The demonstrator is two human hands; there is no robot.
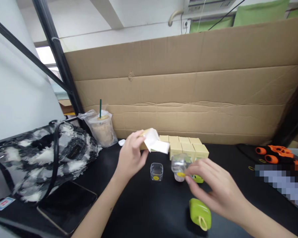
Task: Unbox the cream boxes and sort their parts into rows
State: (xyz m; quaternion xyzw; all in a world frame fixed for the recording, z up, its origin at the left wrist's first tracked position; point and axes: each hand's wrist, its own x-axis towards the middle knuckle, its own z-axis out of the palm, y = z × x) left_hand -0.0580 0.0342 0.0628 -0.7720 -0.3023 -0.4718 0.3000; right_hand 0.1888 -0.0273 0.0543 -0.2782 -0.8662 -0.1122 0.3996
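Observation:
My left hand [132, 150] grips a small pale-yellow carton [151, 140], tilted, its white end flaps open towards the right. With thumb and fingers pinched, my right hand [216, 186] holds a small clear plastic container [180, 165] bearing a yellow sticker, slightly blurred. Between the hands, a clear square plastic container [156, 172] with a yellow face sticker stands on the black table. Below my right hand lies a glossy green case [200, 214] with a yellow loop. Another green item [198, 178] is partly hidden behind my right fingers.
Several pale-yellow cartons [187, 148] stand in rows before a cardboard wall [164, 92]. To the left are a shaggy black-and-white bag [72, 152], a dark flat tablet-like item [67, 206] and a bagged drink cup [103, 130]. An orange-wheeled toy car [278, 153] sits far right.

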